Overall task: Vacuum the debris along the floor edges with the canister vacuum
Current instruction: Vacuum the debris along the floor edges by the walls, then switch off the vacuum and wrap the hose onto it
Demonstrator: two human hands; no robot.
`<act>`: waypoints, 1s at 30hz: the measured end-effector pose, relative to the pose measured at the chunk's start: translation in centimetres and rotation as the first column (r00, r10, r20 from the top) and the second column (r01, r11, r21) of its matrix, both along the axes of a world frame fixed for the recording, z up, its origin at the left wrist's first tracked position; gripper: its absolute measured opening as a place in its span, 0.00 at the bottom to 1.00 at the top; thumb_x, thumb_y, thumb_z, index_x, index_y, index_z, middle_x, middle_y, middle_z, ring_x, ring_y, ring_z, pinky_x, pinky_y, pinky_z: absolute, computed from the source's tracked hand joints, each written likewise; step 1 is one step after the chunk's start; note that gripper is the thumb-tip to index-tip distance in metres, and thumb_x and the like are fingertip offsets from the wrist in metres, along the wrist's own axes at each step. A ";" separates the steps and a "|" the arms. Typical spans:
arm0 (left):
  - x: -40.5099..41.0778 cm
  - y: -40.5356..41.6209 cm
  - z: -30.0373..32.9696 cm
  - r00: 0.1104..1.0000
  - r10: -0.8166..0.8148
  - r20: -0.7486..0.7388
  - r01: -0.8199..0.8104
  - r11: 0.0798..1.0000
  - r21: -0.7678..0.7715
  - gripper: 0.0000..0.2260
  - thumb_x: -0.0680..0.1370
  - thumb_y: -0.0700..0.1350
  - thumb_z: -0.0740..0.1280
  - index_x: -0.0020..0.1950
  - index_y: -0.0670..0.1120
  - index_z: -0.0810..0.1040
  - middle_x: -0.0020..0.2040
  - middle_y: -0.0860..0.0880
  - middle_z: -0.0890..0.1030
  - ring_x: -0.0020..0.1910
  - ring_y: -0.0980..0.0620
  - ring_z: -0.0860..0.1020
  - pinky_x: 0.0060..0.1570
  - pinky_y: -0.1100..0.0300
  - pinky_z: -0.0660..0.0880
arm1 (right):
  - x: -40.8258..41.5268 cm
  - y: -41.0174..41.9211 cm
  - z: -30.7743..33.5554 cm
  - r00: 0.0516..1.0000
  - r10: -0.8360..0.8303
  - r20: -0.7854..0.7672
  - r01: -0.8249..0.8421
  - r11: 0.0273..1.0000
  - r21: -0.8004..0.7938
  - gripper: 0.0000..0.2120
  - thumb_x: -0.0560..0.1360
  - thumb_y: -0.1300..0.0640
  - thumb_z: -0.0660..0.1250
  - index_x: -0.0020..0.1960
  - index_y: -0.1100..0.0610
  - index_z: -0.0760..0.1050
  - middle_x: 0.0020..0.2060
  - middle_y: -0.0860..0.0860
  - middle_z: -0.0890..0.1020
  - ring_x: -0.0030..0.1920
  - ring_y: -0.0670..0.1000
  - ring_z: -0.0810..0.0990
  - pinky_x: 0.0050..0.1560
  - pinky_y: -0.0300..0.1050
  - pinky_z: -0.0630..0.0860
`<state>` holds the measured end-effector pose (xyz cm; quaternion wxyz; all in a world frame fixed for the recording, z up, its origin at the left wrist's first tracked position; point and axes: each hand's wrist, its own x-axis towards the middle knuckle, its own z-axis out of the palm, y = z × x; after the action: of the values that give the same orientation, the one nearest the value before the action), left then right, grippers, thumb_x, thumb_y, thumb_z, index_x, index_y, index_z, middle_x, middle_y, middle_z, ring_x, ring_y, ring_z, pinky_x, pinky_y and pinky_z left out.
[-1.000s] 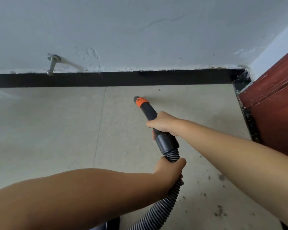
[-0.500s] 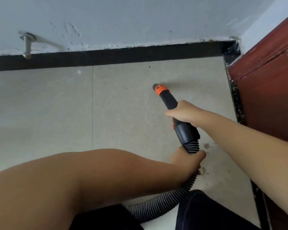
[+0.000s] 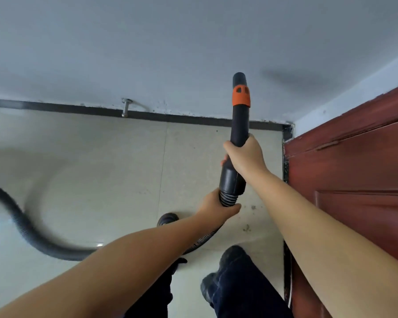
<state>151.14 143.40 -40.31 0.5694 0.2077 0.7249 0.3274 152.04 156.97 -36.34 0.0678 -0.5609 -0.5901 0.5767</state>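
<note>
In both hands (image 3: pixel 245 154): nozzle (image 3: pixel 239 125).

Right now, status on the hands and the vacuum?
Right hand grips nozzle wand, left hand holds ribbed hose. Nozzle raised off floor, pointing at wall. Debris specks near door edge.

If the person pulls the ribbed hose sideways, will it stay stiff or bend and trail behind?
The hose probably bends easily: it lies on the floor in a loose curve. Its ribs suggest it flexes rather than kinks. The nozzle looks rigid, so the left hand and right hand likely steer it while the hose trails.
</note>
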 end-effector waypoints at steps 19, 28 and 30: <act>-8.5 -14.4 35.2 0.713 0.696 -0.087 -0.641 0.697 0.322 0.07 0.71 0.47 0.72 0.40 0.50 0.75 0.33 0.53 0.78 0.31 0.58 0.75 0.33 0.68 0.72 | -14.7 -16.8 40.0 0.552 0.768 -0.325 -0.714 0.636 0.293 0.08 0.73 0.60 0.66 0.49 0.57 0.69 0.26 0.51 0.79 0.27 0.52 0.81 0.33 0.43 0.79; -12.7 -29.6 41.8 0.364 0.931 -0.012 -0.816 0.325 0.477 0.13 0.66 0.50 0.72 0.46 0.46 0.77 0.35 0.51 0.81 0.37 0.54 0.80 0.43 0.60 0.78 | -22.0 -35.1 47.1 0.146 0.923 -0.355 -0.858 0.297 0.419 0.08 0.74 0.59 0.67 0.51 0.57 0.70 0.34 0.54 0.79 0.30 0.51 0.81 0.36 0.44 0.81; -13.9 -33.4 42.6 0.300 0.954 -0.015 -0.829 0.268 0.490 0.14 0.66 0.50 0.72 0.46 0.44 0.76 0.36 0.49 0.80 0.38 0.52 0.80 0.46 0.55 0.78 | -23.6 -39.5 47.8 0.075 0.927 -0.368 -0.878 0.236 0.417 0.07 0.74 0.60 0.67 0.50 0.56 0.70 0.33 0.55 0.79 0.30 0.52 0.81 0.35 0.44 0.81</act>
<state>137.25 109.98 2.29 0.1034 -0.0867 0.7079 0.6933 128.46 117.48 11.51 -0.1123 0.1219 -0.7828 0.5997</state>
